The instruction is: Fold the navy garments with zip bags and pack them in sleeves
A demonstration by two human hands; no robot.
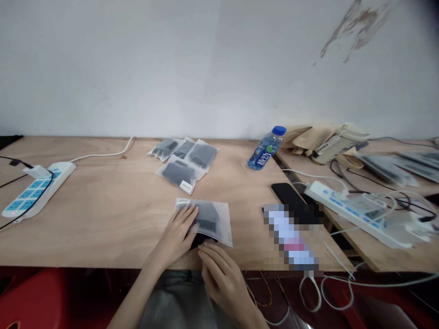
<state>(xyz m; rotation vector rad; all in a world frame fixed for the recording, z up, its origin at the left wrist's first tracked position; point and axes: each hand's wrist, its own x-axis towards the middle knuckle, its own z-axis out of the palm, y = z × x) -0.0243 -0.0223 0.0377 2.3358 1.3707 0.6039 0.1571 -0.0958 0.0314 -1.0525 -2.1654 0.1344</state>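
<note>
A frosted plastic bag (206, 221) with a dark folded item inside lies on the plywood table (103, 205), close to the front edge. My left hand (176, 235) presses on the bag's left side, with the fingers spread over its top. My right hand (219, 274) holds the bag's lower edge, where a black part (200, 240) of the item shows at the opening. Part of the bag is hidden under my fingers.
Several similar bags (183, 160) lie further back. A water bottle (266, 148), a black phone (290, 198) and a pixelated object (291, 240) are to the right. Power strips (37, 189) (353, 210) with cables sit at both sides. Paper bags (308, 139) stand behind.
</note>
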